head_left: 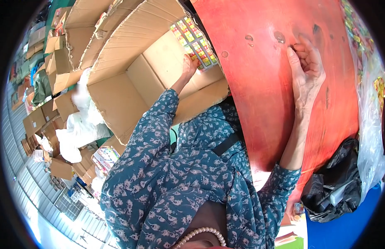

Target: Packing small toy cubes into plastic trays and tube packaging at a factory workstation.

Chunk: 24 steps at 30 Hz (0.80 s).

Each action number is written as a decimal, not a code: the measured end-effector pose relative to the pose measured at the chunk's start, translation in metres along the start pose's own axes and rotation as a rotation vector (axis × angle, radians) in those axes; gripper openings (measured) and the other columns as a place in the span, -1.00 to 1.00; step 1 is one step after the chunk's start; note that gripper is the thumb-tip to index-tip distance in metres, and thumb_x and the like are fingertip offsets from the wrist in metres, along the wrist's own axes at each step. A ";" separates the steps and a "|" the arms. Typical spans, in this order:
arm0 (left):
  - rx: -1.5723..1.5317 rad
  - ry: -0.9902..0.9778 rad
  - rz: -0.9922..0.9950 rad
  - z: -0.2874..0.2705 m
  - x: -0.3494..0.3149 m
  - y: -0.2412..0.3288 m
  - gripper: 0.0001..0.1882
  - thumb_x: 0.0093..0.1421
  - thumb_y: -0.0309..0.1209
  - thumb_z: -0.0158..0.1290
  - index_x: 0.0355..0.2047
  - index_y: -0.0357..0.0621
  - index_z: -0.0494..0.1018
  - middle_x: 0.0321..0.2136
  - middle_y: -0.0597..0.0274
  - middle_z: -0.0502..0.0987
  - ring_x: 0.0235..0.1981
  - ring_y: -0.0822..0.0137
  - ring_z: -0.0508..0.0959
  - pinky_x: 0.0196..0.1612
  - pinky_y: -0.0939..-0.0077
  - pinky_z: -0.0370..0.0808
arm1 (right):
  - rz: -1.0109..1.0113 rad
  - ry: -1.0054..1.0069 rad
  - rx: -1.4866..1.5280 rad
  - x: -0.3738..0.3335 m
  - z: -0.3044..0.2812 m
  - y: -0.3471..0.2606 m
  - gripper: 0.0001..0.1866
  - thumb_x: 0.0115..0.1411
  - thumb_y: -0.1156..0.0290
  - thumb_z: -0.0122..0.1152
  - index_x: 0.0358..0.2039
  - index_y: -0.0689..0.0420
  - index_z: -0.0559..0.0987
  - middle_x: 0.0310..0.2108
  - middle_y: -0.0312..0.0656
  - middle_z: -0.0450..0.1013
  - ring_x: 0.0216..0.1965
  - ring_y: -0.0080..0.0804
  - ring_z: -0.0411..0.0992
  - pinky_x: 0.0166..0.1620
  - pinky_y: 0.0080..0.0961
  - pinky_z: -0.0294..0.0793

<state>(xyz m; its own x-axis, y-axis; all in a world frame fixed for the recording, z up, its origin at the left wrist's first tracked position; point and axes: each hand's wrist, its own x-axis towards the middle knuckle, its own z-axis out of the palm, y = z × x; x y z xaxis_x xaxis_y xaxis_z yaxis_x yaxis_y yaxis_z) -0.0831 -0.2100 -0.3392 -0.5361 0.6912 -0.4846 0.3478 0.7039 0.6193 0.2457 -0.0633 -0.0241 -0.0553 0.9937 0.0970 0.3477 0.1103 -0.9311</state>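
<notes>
My left hand (189, 68) reaches down into a large open cardboard box (118, 94). Its bent fingers touch the edge of several small yellow, red and green packs (192, 37), which sit in tight rows at the box's far right side. Whether one of them is between the fingers is hidden. Over the red tabletop (263, 83), my right hand (307, 66) is closed, the thumb against curled fingers. Something dark shows by the thumb tip, but it may be a mark on the table.
More open cartons (68, 62) and a white plastic sack (82, 130) stand to the left. At the right, a black plastic bag (335, 182) lies below a clear plastic sheet (371, 149). Beyond the table's far right edge is a heap of small colourful packets (358, 29).
</notes>
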 end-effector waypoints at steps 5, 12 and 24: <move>-0.031 0.107 0.149 -0.006 -0.003 -0.032 -0.57 0.09 -0.27 0.09 -0.23 -0.39 0.23 -0.45 0.01 0.49 -0.45 0.29 0.50 -0.45 0.37 0.44 | -0.021 -0.011 0.037 0.002 0.006 -0.002 -0.68 0.06 0.54 0.27 -0.12 0.19 0.53 -0.41 -0.30 0.46 -0.42 -0.62 0.42 -0.33 -0.68 0.46; 0.117 0.080 0.139 -0.025 -0.023 0.029 -0.49 0.00 -0.24 0.11 -0.20 -0.46 0.29 -0.43 -0.06 0.50 -0.40 0.17 0.54 -0.38 0.41 0.46 | -0.005 0.005 0.034 0.000 0.002 0.001 -0.68 0.07 0.52 0.27 -0.11 0.19 0.53 -0.40 -0.30 0.48 -0.41 -0.62 0.42 -0.31 -0.68 0.46; -1.675 -0.085 -1.064 0.006 -0.025 0.002 -0.22 0.30 0.10 -0.37 0.28 -0.23 -0.25 0.25 -0.26 -0.07 0.25 -0.28 -0.01 0.19 -0.34 0.03 | 0.030 -0.011 0.018 0.000 -0.001 0.002 -0.67 0.12 0.50 0.24 -0.07 0.16 0.52 -0.37 -0.31 0.46 -0.32 -0.62 0.42 -0.17 -0.69 0.43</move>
<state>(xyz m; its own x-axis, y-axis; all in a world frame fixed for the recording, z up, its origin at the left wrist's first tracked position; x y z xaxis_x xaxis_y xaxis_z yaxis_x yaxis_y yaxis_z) -0.0641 -0.2249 -0.3299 0.0463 0.2118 -0.9762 -0.9981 -0.0291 -0.0537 0.2475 -0.0628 -0.0257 -0.0551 0.9963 0.0655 0.3322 0.0802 -0.9398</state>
